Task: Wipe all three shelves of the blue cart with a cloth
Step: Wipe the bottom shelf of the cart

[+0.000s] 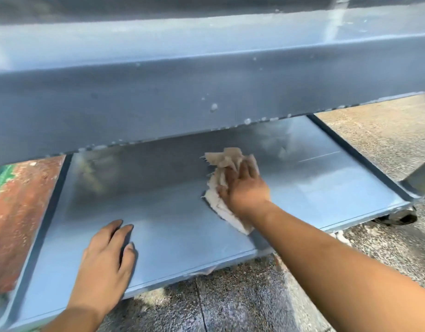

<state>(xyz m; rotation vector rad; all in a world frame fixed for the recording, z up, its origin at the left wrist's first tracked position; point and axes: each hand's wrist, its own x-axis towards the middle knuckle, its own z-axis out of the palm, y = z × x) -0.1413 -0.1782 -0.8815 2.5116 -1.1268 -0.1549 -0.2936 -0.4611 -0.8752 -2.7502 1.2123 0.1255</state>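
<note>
The blue cart's bottom shelf (173, 236) fills the lower half of the view, wet and shiny. A crumpled off-white cloth (222, 156) lies near its middle. My right hand (242, 188) presses down on the cloth, fingers spread over it. My left hand (106, 264) rests flat on the shelf near the front left edge, holding nothing. The shelf above (206, 97) crosses the upper half of the view, with soap suds along its lower rim.
A cart leg (422, 178) and a wheel (398, 216) stand at the right corner. Wet speckled pavement (254, 295) lies in front and to the right. A rusty red and green surface (22, 212) borders the cart on the left.
</note>
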